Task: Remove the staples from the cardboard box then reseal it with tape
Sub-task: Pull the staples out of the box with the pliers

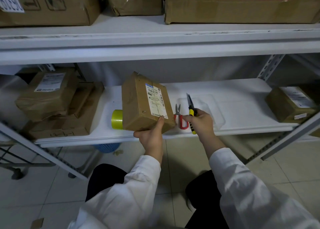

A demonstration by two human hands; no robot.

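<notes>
I see the left hand (152, 135) gripping the lower corner of the brown cardboard box (138, 107), which is tilted up on the smooth white shelf (233, 93). The right hand (202, 121) curls round a yellow-handled tool (191, 107) with a narrow dark blade. A glossy yellow tape roll (116, 119) sits just behind the box, and red-handled snips (180, 118) lie beside it.

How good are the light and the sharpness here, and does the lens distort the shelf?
Head view: dim, bluish light, stacked boxes in shade; the wide lens makes the shelf upright lean outward; the held cardboard box is sharp, but the text on its label is unreadable; the top-left white sticker is blurred.
</notes>
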